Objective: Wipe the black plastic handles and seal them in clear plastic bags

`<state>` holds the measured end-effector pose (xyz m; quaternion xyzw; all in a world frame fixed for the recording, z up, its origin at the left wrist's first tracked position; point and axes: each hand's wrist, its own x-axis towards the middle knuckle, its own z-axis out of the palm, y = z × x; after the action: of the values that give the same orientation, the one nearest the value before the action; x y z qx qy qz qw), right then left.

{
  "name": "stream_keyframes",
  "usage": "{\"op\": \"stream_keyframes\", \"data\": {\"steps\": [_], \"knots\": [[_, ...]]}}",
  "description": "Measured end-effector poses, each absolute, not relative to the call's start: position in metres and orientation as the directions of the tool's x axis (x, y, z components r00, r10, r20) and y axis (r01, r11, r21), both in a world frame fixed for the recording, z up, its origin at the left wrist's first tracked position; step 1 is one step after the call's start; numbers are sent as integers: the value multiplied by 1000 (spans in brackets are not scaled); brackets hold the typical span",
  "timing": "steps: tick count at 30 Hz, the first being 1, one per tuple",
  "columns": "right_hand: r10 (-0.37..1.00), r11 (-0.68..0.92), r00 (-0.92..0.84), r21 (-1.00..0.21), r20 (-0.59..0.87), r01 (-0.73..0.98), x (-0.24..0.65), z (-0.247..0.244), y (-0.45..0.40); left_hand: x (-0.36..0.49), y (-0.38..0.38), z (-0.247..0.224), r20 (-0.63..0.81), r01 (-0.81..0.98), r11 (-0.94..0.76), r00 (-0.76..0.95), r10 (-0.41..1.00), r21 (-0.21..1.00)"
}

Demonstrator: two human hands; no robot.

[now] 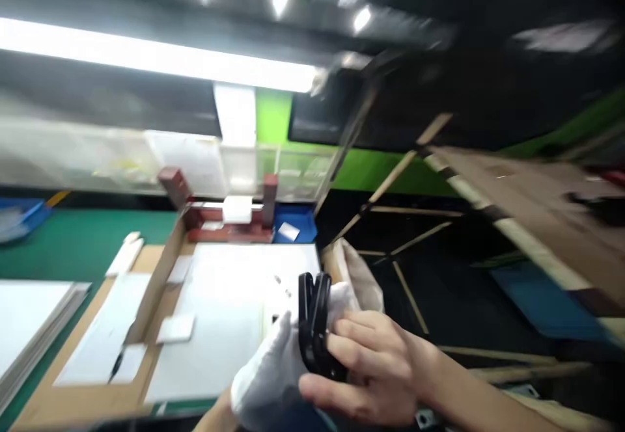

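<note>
A glossy black two-pronged part [312,328] is held up over the front right of the work table, its prongs pointing away from me. My left hand [266,380], in a white glove, cups it from beneath and behind, and white glove fingers show past its right side. Bare fingers of my right hand [371,367] close round its lower right end, with the thumb near its base. Below and beyond lies a big white sheet [219,302] with small dark and white bits close to the glove. The picture is blurred, so finer detail is lost.
A cardboard divider [156,276] borders the sheet, with white papers and a black pen [116,365] left of it. At the back stand a dark red holder [229,224] and a blue tray [295,224]. A stack of white sheets [34,328] lies far left; a shelf frame [527,243] stands right.
</note>
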<state>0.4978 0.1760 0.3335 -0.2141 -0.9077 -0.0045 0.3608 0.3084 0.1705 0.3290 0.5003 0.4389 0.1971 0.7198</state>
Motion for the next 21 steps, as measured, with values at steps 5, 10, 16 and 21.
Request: {"op": "stream_keyframes", "data": {"steps": [5, 10, 16, 21], "knots": [[363, 932, -714, -248, 599, 266, 455, 284, 139, 262, 137, 315, -432, -362, 705, 594, 679, 610], [797, 604, -377, -619, 472, 502, 410, 240, 91, 241, 128, 298, -632, -373, 681, 264, 729, 630], [971, 238, -104, -790, 217, 565, 357, 232, 50, 228, 121, 277, -707, -301, 714, 152, 690, 632], [983, 169, -35, -805, 182, 569, 356, 229, 49, 227, 117, 271, -738, -294, 765, 221, 638, 573]]}}
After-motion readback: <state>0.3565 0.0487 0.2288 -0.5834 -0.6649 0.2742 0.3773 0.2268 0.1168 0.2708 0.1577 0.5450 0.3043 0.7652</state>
